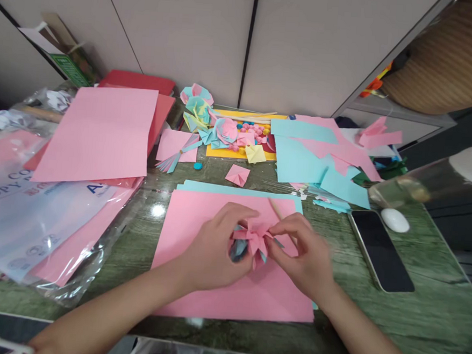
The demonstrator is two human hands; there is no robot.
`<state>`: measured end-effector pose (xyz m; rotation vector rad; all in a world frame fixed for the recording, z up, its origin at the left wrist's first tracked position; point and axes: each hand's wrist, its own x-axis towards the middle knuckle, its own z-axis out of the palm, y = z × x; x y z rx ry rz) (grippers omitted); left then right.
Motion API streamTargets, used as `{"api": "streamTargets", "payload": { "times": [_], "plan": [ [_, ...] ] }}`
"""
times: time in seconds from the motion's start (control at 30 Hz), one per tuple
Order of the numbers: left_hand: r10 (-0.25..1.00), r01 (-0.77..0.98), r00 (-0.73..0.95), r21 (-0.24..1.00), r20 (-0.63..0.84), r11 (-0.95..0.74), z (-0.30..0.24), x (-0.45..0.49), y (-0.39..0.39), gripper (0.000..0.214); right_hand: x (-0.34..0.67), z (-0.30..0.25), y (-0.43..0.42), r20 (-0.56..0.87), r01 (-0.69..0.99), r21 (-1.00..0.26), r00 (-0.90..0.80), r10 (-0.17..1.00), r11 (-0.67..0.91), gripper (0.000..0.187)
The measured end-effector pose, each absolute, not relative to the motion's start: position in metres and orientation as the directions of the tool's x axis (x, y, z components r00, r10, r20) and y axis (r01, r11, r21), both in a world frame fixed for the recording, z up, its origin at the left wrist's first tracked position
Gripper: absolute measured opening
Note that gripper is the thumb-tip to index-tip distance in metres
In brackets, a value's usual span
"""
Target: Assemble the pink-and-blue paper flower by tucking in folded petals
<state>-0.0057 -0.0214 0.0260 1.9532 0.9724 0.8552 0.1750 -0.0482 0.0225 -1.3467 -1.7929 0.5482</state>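
**Over a pink sheet point(195, 298), two hands grip a paper flower**

Between the two hands, over the right half of the pink sheet, is the paper flower point(257, 235), its pointed pink petals spread above some grey-blue paper; whether it touches the sheet cannot be told. The left hand point(219, 246) curls around its left side, thumb and fingers closed on it. The right hand point(307, 252) pinches a petal at the right edge between thumb and fingertips.

A thin stick point(275, 208) slants out from behind the right hand. Light blue paper point(235, 189) shows beneath the pink sheet, along its far edge. Just beyond lie a folded pink square point(237, 175) and a blue disc point(197, 165). Farther back, a cluster of folded flowers point(225, 130) in pink, blue and yellow overlaps a yellow-edged panel point(217, 152), with a tied bundle of strips point(174, 163) to its left.

On the right are pink and blue scraps point(297, 162), a dark-screened phone point(382, 252), a white oval object point(395, 220) and a clear container point(405, 189). On the left, a large pink stack point(101, 135) partly covers a plastic paper wrapper point(55, 213). All this lies on a green tabletop point(450, 283).
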Motion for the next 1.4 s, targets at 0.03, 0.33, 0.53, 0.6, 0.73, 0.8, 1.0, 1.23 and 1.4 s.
{"api": "streamTargets", "payload": {
  "times": [0.03,0.33,0.53,0.6,0.73,0.8,1.0,1.23,1.4],
  "plan": [
    [0.88,0.337,0.452,0.886,0.144,-0.318,0.027,-0.004,-0.021,0.05,0.174,0.021,-0.048,0.295,0.564,-0.775,-0.078,0.952,0.286,0.014],
    [0.977,0.158,0.203,0.987,-0.065,0.033,0.015,0.013,-0.027,0.055,0.169,0.015,-0.048,0.246,0.57,-0.804,0.058,0.968,0.17,0.007],
    [0.98,0.165,0.178,0.979,0.087,-0.117,0.012,0.012,-0.029,0.049,0.169,0.014,-0.05,0.408,0.603,-0.736,0.034,0.912,0.307,0.015],
    [0.967,0.145,0.171,0.966,0.187,-0.212,0.01,0.011,-0.03,0.054,0.169,0.013,-0.051,0.487,0.605,-0.708,0.044,0.872,0.365,0.02],
    [0.979,0.007,0.131,0.988,0.153,-0.155,0.008,0.016,-0.034,0.061,0.17,0.006,-0.051,0.596,0.582,-0.686,0.104,0.796,0.437,0.027],
    [0.988,-0.054,0.151,0.998,0.026,-0.018,0.011,0.018,-0.037,0.065,0.169,0.003,-0.052,0.626,0.582,-0.673,0.12,0.77,0.456,0.028],
    [0.993,0.0,0.117,1.0,-0.018,0.018,0.014,0.016,-0.041,0.06,0.166,-0.002,-0.052,0.693,0.593,-0.603,0.059,0.718,0.534,0.03],
    [0.944,-0.081,0.142,0.954,0.299,-0.29,0.0,0.011,-0.038,0.061,0.172,0.013,-0.053,0.724,0.765,-0.348,-0.147,0.674,0.541,0.027],
    [0.865,-0.064,0.112,0.873,0.488,-0.484,-0.005,0.009,-0.035,0.062,0.172,0.019,-0.054,0.795,0.802,-0.198,-0.206,0.57,0.564,0.023]
  ]
}}
